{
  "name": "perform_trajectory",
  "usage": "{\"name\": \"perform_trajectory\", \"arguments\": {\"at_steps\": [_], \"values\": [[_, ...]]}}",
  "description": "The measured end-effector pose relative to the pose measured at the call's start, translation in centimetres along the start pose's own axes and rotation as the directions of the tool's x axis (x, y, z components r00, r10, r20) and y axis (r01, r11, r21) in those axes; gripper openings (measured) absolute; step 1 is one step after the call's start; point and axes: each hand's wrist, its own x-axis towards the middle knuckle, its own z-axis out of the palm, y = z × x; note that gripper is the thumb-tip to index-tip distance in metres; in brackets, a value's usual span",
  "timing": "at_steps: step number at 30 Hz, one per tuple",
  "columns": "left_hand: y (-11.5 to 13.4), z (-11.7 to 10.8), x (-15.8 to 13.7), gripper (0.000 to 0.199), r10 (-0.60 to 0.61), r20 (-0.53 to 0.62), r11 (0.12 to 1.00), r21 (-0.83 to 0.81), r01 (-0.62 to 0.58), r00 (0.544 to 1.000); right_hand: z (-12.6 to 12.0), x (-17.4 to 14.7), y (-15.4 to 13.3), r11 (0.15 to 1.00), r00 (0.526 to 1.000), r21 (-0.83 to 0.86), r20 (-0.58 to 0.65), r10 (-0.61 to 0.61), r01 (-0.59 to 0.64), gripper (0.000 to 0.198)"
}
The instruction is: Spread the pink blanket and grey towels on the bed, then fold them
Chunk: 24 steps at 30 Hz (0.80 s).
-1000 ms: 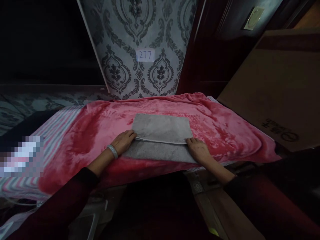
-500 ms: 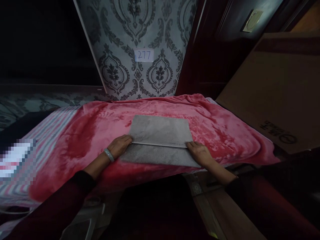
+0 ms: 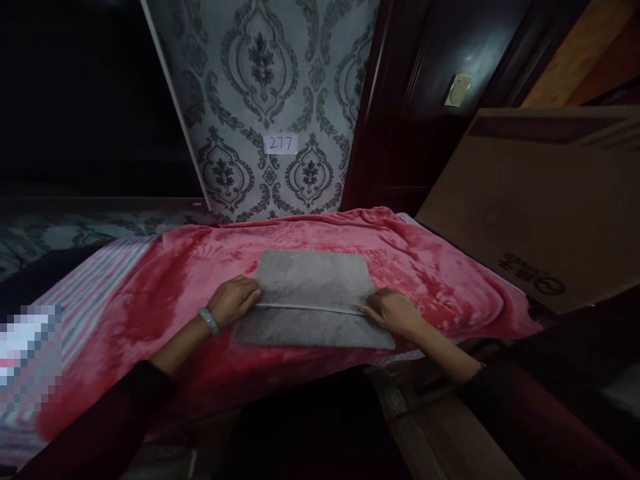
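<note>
A grey cloth (image 3: 315, 277), perhaps a towel, lies on a pink and red plush blanket (image 3: 200, 250), with a fold line running across its width. My left hand (image 3: 234, 300) has its fingers closed at the left end of that fold; a pale bangle circles the wrist. At the right end, my right hand (image 3: 395, 312) pinches the folded edge between thumb and fingers. The cloth's near part lies flat below the fold, close to the blanket's front edge. My fingertips are partly hidden against the fabric.
A large cardboard box (image 3: 540, 207) stands at the right, beside a dark wooden door (image 3: 400, 113). At the upper left is a black screen (image 3: 90, 100). A paper label (image 3: 281, 143) reading 277 is on the patterned wall. Striped fabric (image 3: 107, 273) shows left of the blanket.
The view has tilted up, so everything sits lower in the picture. My right hand has come slightly inward over the cloth's right edge. Both hands remain at the fold.
</note>
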Motion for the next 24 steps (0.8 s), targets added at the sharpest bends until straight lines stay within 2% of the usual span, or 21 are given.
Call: {"name": "perform_trajectory", "arguments": {"at_steps": [2,4,7,10,13,19,24], "values": [[1.7,-0.2,2.5,0.045,-0.058,0.067,0.998,0.005,0.058,0.996,-0.5,2.1,-0.9,0.998,0.995,0.050,-0.101,-0.018,0.024,0.043],[3.6,0.3,5.0,0.060,-0.124,0.129,0.992,0.024,0.122,0.984,-0.2,4.5,-2.3,0.996,0.987,0.084,-0.163,-0.016,0.030,0.050],[5.2,2.0,7.0,0.075,-0.211,0.220,0.977,0.077,0.199,0.952,1.5,7.0,-3.8,0.992,0.995,0.125,-0.088,0.042,-0.031,0.063],[5.0,4.2,6.8,0.073,-0.256,0.269,0.966,0.098,0.238,0.928,3.8,7.6,-4.1,0.983,0.998,0.170,0.008,0.069,-0.070,0.065],[4.2,5.5,5.9,0.072,-0.245,0.254,0.969,0.078,0.233,0.936,5.1,7.4,-3.7,0.980,0.998,0.188,0.018,0.063,-0.065,0.065],[3.9,5.5,5.5,0.069,-0.250,0.223,0.968,0.032,0.249,0.942,6.1,7.5,-3.2,0.971,0.997,0.228,0.007,0.077,-0.076,0.064],[3.5,5.6,5.0,0.067,-0.382,0.174,0.923,0.012,0.386,0.908,8.0,7.4,-1.4,0.968,0.995,0.236,-0.029,0.098,-0.088,0.061]]}}
